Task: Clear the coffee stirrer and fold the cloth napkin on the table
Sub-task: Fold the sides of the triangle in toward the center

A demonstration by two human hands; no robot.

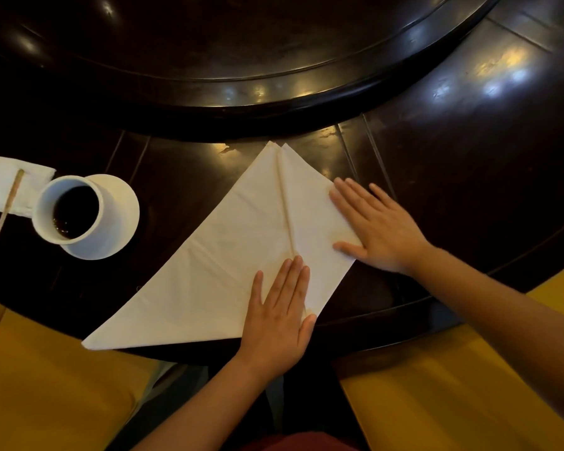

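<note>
A cream cloth napkin [222,255] lies on the dark wooden table [469,157], folded into a triangle with its right corner turned in to a centre crease. My left hand [279,317] presses flat on the napkin's lower point, fingers together. Flat on the folded right flap rests my right hand [375,229], its fingers spread. Far left, a thin wooden coffee stirrer [5,211] lies across a white paper tissue [4,185], apart from both hands.
A white cup of black coffee [69,209] stands on a white saucer [121,222] left of the napkin. A raised round turntable [241,92] fills the table's far side. Yellow chair cushions [453,402] sit below the table's near edge.
</note>
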